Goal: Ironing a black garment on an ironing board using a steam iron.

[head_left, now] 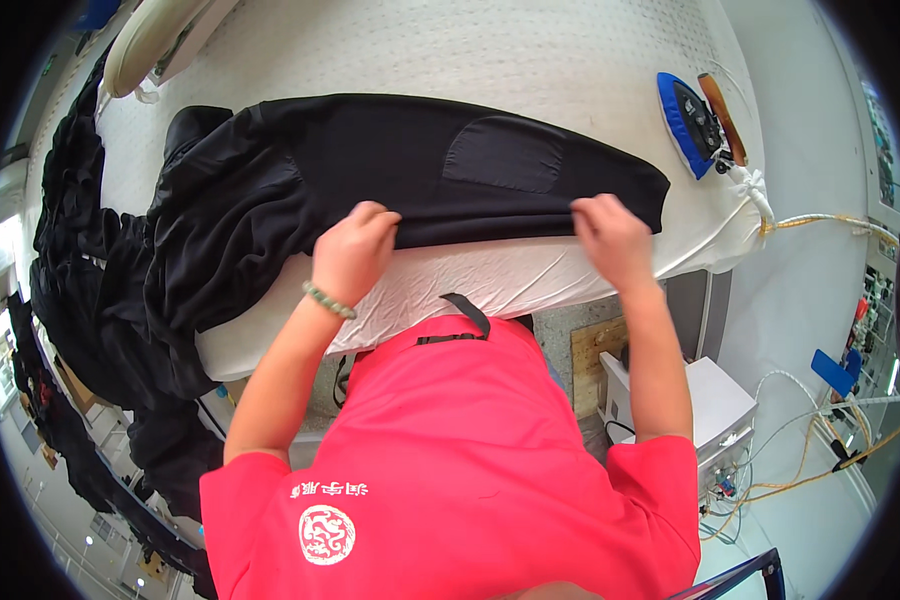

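Observation:
A black garment (240,200) lies on the white padded table, its long sleeve (390,150) stretched toward the right. A smooth, darker patch (503,154) is set in the sleeve, and the body of the garment bunches up on the left. My left hand (354,254), with a beaded bracelet at the wrist, pinches the sleeve's near edge around its middle. Closer to the cuff end, my right hand (615,238) pinches the same edge. A narrow fold runs along the fabric between both hands. My fingertips are partly hidden by the backs of my hands.
An iron (692,125) with a blue sole cover and wooden handle stands at the table's right. A padded pressing arm (145,45) juts in at the far left. More black garments (70,290) hang over the left edge. A white box (715,400) and cables sit below right.

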The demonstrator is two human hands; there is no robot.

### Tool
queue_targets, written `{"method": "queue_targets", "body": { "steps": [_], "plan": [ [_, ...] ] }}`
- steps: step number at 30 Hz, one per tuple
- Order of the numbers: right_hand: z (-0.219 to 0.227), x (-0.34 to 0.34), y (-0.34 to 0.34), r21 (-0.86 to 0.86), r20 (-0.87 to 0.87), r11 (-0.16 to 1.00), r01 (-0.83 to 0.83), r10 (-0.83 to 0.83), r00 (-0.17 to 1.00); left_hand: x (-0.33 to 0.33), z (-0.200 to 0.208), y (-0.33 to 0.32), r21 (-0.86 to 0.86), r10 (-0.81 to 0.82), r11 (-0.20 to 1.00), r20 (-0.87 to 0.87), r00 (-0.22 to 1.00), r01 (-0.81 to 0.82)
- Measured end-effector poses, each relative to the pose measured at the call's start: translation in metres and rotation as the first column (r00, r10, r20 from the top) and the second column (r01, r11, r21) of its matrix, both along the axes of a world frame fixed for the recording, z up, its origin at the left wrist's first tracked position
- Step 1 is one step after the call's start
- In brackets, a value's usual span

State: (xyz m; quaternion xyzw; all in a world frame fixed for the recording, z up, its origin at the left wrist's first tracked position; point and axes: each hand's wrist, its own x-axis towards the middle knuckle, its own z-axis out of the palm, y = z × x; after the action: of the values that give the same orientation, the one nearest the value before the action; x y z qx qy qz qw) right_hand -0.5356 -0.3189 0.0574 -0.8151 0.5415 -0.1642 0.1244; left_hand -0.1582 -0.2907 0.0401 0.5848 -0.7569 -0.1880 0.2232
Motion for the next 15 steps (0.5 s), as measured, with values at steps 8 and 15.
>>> {"method": "queue_targets", "body": {
  "steps": [8, 15],
  "plan": [
    [-0.035, 0.029, 0.009, 0.006, -0.081, 0.999, 0.042, -0.042, 0.996, -0.022, -0.031, -0.011, -0.025, -0.175, 0.981, 0.323, 0.930, 0.193],
    [-0.013, 0.040, 0.051, 0.005, -0.151, 0.999, -0.035, 0.035, 0.988, -0.040, -0.015, 0.018, -0.077, -0.260, 0.961, 0.079, 0.962, 0.266]
  ]
}}
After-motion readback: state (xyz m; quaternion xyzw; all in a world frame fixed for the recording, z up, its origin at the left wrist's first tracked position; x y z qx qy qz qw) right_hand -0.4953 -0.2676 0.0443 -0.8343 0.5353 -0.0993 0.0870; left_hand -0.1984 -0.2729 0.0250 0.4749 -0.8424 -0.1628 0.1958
